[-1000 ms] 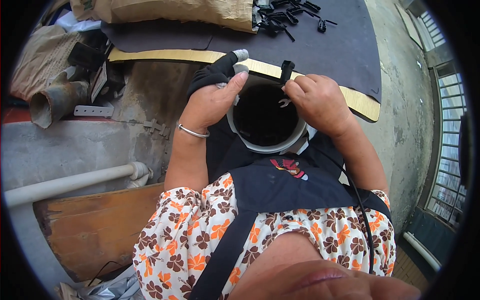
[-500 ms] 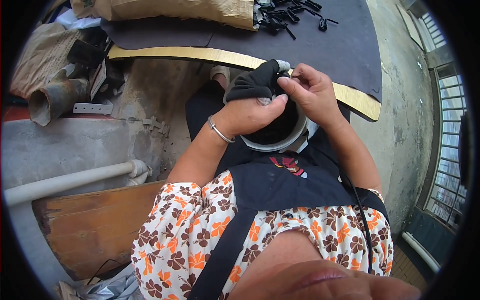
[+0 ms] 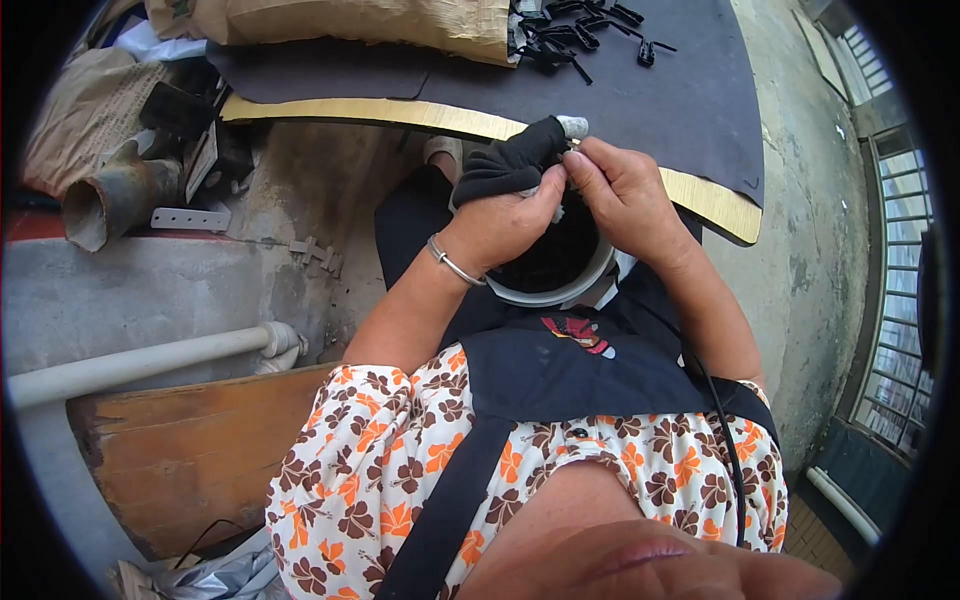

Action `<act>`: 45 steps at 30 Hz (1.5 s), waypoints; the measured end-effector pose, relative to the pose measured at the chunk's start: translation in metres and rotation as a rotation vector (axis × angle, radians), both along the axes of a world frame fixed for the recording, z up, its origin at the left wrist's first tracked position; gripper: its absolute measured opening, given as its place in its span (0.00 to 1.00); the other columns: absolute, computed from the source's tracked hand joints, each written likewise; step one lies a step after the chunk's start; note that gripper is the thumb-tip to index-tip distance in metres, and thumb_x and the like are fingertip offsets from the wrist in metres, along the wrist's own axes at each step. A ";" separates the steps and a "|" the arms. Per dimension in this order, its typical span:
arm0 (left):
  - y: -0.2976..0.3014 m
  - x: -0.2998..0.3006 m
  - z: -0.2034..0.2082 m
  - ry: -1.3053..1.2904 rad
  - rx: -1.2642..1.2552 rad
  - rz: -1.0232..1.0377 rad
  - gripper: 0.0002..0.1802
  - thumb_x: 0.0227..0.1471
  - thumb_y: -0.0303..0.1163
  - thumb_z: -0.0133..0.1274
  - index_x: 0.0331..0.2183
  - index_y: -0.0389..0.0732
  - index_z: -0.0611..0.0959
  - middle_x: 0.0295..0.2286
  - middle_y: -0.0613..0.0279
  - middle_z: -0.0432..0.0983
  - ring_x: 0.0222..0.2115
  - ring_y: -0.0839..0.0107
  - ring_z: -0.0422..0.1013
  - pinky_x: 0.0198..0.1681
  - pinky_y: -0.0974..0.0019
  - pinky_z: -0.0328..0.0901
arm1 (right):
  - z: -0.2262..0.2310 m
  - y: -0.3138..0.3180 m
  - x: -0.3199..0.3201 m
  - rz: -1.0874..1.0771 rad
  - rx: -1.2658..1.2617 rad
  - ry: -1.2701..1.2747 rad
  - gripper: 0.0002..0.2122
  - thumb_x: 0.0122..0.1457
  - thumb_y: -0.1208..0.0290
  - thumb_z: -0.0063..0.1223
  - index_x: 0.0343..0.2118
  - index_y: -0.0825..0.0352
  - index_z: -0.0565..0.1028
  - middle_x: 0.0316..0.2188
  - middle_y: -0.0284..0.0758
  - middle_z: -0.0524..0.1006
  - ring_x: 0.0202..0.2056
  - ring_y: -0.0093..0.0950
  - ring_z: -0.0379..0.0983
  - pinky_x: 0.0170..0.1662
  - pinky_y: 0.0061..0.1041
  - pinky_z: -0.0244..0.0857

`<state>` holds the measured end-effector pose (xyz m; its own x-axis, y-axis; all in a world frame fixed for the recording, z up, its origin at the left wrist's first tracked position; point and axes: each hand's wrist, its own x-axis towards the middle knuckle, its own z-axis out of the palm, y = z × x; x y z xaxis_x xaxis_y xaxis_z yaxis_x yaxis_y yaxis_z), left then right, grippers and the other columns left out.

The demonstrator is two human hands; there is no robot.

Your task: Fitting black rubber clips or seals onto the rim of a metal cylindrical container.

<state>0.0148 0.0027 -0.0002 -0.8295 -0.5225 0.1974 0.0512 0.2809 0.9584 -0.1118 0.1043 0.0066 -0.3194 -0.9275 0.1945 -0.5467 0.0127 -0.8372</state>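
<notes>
My left hand (image 3: 495, 222) is closed, with black cloth (image 3: 510, 162), like a partial glove, over its fingers and a whitish wrapping (image 3: 572, 126) on one fingertip. Its bare thumb points toward the other hand. My right hand (image 3: 630, 195) pinches with thumb and index finger right against the left fingertips. Whatever small piece lies between them is too hidden to name. Under both hands, at my lap, stands a round bucket (image 3: 560, 296) with a pale rim; its dark contents (image 3: 545, 258) are hard to make out.
Ahead is a table with a dark mat (image 3: 620, 115) and gold edge (image 3: 375, 108). Several small black plastic parts (image 3: 575, 38) lie on it beside a brown paper sack (image 3: 370, 28). Left are a rusty pipe piece (image 3: 115, 195), a white pipe (image 3: 150, 365) and a wooden board (image 3: 200, 450).
My right fingers have drawn together into a tighter pinch against my left fingertips. A dark piece visible there before no longer shows. My left wrist has shifted slightly right.
</notes>
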 end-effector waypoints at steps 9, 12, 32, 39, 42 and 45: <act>-0.003 -0.006 -0.006 0.084 -0.421 0.091 0.17 0.49 0.25 0.49 0.44 0.33 0.74 0.35 0.57 0.76 0.30 0.73 0.71 0.37 0.71 0.66 | -0.030 -0.005 0.001 0.033 -0.155 -0.418 0.11 0.62 0.67 0.41 0.27 0.69 0.70 0.22 0.22 0.67 0.26 0.13 0.59 0.30 0.16 0.57; -0.010 -0.002 -0.005 0.114 -0.229 0.090 0.18 0.50 0.25 0.50 0.44 0.31 0.73 0.32 0.60 0.76 0.26 0.78 0.69 0.32 0.75 0.65 | -0.019 0.001 -0.010 0.041 -0.060 -0.350 0.09 0.61 0.68 0.44 0.31 0.69 0.72 0.25 0.24 0.69 0.28 0.12 0.60 0.32 0.15 0.58; -0.014 0.005 -0.003 0.058 0.396 0.053 0.17 0.53 0.26 0.44 0.46 0.33 0.70 0.28 0.64 0.74 0.18 0.83 0.63 0.19 0.78 0.59 | -0.006 0.004 -0.018 0.063 -0.278 0.090 0.03 0.51 0.79 0.55 0.29 0.68 0.75 0.20 0.26 0.70 0.23 0.13 0.63 0.26 0.16 0.58; -0.007 0.006 0.007 0.011 0.284 -0.180 0.16 0.50 0.26 0.45 0.43 0.35 0.71 0.25 0.69 0.70 0.19 0.86 0.62 0.22 0.79 0.60 | -0.008 -0.005 -0.012 0.071 -0.131 -0.313 0.05 0.55 0.75 0.53 0.29 0.69 0.70 0.19 0.27 0.66 0.23 0.14 0.61 0.26 0.17 0.57; -0.009 0.007 0.003 0.069 0.382 -0.156 0.14 0.49 0.26 0.46 0.41 0.36 0.71 0.23 0.69 0.69 0.21 0.84 0.63 0.24 0.77 0.61 | -0.001 -0.002 -0.015 0.125 -0.058 -0.113 0.08 0.58 0.70 0.49 0.27 0.70 0.69 0.19 0.27 0.66 0.23 0.15 0.60 0.27 0.17 0.58; -0.011 0.006 -0.001 0.104 0.497 -0.149 0.11 0.50 0.26 0.46 0.38 0.37 0.72 0.23 0.70 0.69 0.22 0.83 0.62 0.26 0.77 0.61 | 0.002 -0.004 -0.012 0.157 -0.006 -0.032 0.11 0.60 0.66 0.45 0.26 0.69 0.68 0.19 0.28 0.65 0.23 0.16 0.59 0.28 0.18 0.58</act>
<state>0.0207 -0.0082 -0.0011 -0.8911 -0.4520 0.0410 0.1576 -0.2236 0.9618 -0.1240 0.1005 0.0086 -0.1769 -0.9653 0.1923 -0.5144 -0.0758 -0.8542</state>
